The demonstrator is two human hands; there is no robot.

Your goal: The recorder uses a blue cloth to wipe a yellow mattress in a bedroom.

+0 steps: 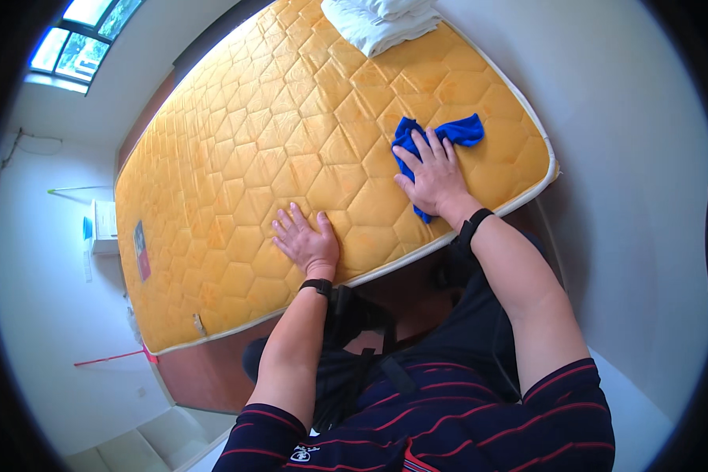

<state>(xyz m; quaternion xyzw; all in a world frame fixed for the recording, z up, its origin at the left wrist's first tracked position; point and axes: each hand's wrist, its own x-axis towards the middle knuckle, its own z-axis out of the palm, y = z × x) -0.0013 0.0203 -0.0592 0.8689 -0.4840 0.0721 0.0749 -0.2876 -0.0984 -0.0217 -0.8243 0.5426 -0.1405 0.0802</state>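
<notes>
A yellow quilted mattress (248,169) with a white piped edge lies before me. My left hand (310,242) rests palm down on it near the front edge, fingers spread, holding nothing. Farther right, my right hand (436,179) lies flat with its fingers stretched out over a crumpled blue cloth (462,130), pressing it against the mattress. One end of the cloth sticks out to the right of the fingers, and a strip shows below the palm. The part under the hand is hidden.
Folded white bedding (381,23) sits at the mattress's far end. A wall (629,157) runs along the right side. At the left stand a white box (104,228) and a pink-handled tool (114,359). A label (141,250) lies on the mattress's left part.
</notes>
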